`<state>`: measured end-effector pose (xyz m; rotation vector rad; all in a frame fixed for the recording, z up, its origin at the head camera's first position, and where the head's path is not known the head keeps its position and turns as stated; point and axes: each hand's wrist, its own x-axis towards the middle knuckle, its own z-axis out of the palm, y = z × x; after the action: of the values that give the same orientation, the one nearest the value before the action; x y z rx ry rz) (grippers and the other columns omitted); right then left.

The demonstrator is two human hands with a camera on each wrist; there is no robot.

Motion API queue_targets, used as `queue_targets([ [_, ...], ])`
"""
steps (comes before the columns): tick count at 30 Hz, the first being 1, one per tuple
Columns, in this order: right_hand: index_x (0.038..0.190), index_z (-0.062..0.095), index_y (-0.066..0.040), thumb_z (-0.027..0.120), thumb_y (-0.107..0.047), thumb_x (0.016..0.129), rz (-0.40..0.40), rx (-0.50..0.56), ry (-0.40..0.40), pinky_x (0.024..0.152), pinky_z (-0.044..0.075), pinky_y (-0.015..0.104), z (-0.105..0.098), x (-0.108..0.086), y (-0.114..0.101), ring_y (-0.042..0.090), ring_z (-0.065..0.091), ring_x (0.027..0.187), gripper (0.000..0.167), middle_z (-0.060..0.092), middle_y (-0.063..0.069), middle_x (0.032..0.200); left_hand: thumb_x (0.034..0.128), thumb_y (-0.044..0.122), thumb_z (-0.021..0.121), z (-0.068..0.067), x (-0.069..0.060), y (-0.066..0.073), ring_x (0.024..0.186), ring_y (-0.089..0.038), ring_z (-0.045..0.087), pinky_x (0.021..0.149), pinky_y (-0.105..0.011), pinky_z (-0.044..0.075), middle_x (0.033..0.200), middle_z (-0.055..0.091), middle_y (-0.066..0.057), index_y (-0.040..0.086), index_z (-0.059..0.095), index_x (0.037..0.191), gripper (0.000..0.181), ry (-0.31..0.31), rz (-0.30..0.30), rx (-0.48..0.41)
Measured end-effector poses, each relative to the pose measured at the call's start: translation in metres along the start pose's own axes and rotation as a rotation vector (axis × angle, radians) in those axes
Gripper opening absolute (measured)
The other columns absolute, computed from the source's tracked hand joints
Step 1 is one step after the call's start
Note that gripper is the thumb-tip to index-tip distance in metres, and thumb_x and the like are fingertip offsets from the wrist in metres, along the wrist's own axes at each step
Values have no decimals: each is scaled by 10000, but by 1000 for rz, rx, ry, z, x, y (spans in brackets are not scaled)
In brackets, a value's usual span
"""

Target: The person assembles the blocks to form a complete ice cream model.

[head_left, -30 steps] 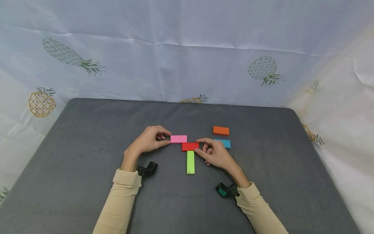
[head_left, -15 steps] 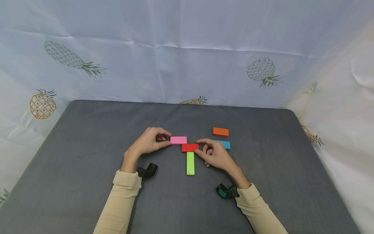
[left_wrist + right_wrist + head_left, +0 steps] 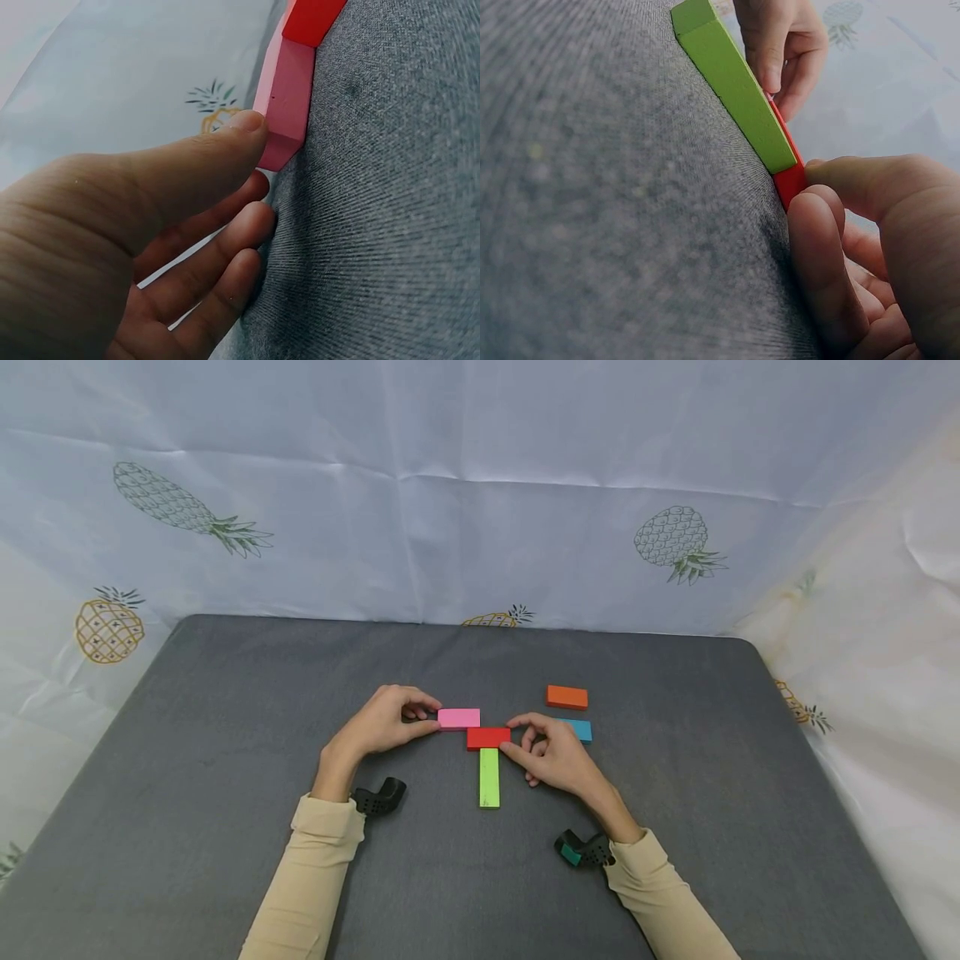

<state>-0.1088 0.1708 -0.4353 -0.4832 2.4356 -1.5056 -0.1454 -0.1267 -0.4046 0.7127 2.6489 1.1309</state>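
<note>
Hand L (image 3: 386,720) pinches pink blk (image 3: 458,718) by its L end; pink's R end touches red blk (image 3: 484,739) on far side. Green blk (image 3: 489,779) abuts red's near side. Hand R (image 3: 551,752), apart from L, pinches red's R end. Orange blk (image 3: 567,697) farther back; blue blk (image 3: 579,730) nearer, partly hidden behind hand R.

Pineapple-print sheet (image 3: 450,543), perhaps curtain, behind grey table (image 3: 450,868).
</note>
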Motion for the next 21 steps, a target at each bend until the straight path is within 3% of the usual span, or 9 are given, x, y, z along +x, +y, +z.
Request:
queue_targets([
  [21, 1261, 648, 14, 753, -195, 940, 30, -10, 12, 467, 531, 296, 2, 0, 1, 98, 579, 442, 397, 611, 103, 741, 913, 122, 769, 12, 6, 0, 868, -153, 691, 854, -386, 582, 1079, 765, -132, 11, 757, 1155, 266, 1, 32, -2],
])
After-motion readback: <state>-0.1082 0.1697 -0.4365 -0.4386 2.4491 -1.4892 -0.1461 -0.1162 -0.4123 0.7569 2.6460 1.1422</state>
